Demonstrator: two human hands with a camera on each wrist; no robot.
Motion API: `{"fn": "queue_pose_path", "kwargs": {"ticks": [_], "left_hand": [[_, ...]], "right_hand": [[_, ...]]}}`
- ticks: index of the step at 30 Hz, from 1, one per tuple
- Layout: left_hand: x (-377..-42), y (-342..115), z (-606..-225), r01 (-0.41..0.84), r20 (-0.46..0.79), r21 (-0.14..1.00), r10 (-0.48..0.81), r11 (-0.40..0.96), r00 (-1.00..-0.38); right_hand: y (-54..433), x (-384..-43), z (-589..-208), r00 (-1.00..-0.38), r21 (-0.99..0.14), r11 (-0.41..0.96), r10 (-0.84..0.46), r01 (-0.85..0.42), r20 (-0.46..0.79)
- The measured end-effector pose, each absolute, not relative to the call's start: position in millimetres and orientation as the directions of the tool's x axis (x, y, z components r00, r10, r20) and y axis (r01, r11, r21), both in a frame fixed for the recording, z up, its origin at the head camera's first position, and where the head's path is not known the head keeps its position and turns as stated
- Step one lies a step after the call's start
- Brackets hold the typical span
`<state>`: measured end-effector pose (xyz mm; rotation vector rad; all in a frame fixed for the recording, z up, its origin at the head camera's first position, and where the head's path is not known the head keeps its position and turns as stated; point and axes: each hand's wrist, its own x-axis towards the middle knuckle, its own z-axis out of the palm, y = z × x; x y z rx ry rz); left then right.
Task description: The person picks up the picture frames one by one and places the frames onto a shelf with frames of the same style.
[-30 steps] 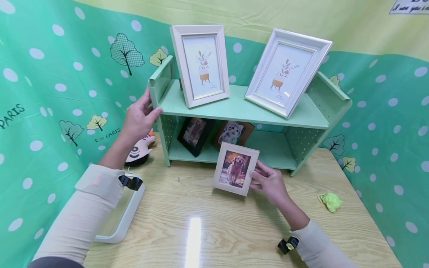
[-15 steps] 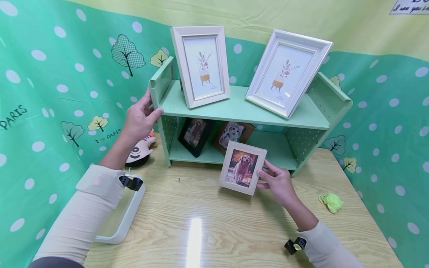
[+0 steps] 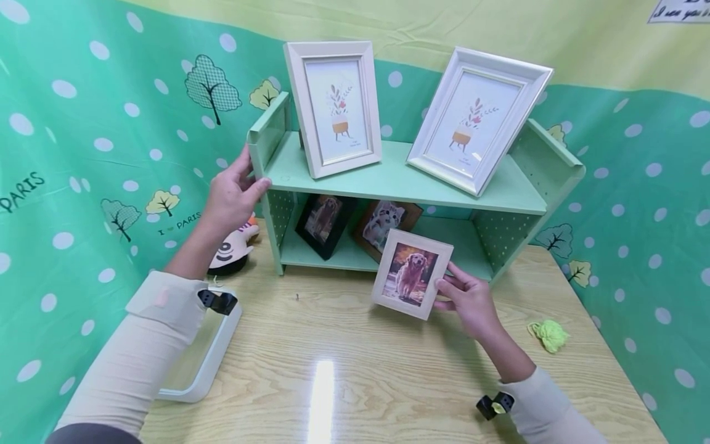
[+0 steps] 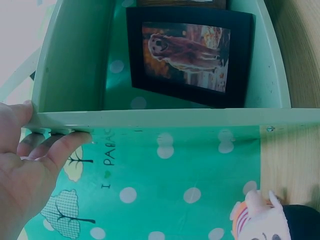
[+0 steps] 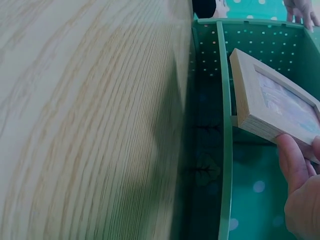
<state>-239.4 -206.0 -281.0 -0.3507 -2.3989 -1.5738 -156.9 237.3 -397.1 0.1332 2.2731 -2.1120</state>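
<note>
With thumb and fingers, my right hand [image 3: 468, 302] pinches the right edge of a pale wooden picture frame [image 3: 379, 290] showing a golden dog. This frame is tilted in front of the lower tier of a green shelf [image 3: 399, 188]. My left hand [image 3: 232, 194] grips the shelf's left side panel, thumb in front and fingers on the outer side. On the lower tier lean a black picture frame [image 4: 240, 60] with a dog photo and a brown picture frame [image 3: 412, 217] with a cat picture, partly hidden by the pale one. Two larger whitish frames stand on top.
A white-rimmed tray [image 3: 222, 345] lies at the left under my forearm. Beside the shelf's left side sits a plush toy [image 3: 235, 246]. Some yellow-green yarn [image 3: 551, 336] lies on the wooden table [image 3: 266, 370] at the right. A patterned green cloth [image 3: 66, 203] hangs behind.
My right hand has carried the pale picture frame to the right and slightly up, uncovering more of the cat picture. The left hand keeps its grip on the shelf.
</note>
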Motion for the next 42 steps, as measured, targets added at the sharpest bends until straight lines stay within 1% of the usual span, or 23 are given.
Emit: {"fn": "queue_pose_path", "kwargs": {"ticks": [12, 20, 32, 42], "left_hand": [[-240.3, -206.4, -281.0, 0.342, 0.345, 0.859, 0.063, 0.382, -0.937], [-240.0, -205.2, -281.3, 0.344, 0.349, 0.847, 0.065, 0.405, -0.935], [-238.9, -206.3, -281.3, 0.348, 0.353, 0.852, 0.062, 0.392, -0.934], [-240.2, -205.8, -281.6, 0.35, 0.353, 0.853, 0.067, 0.387, -0.933]], "right_hand": [[248.7, -159.3, -399.4, -0.995, -0.997, 0.045, 0.08, 0.069, -0.065], [254.8, -157.0, -397.7, -0.991, -0.995, 0.05, 0.109, 0.084, -0.078], [263.6, -159.5, -393.1, -0.99, -0.995, 0.059, 0.123, 0.076, -0.068], [267.9, -163.5, -394.0, -0.982, -0.996, 0.05, 0.177, 0.076, -0.066]]}}
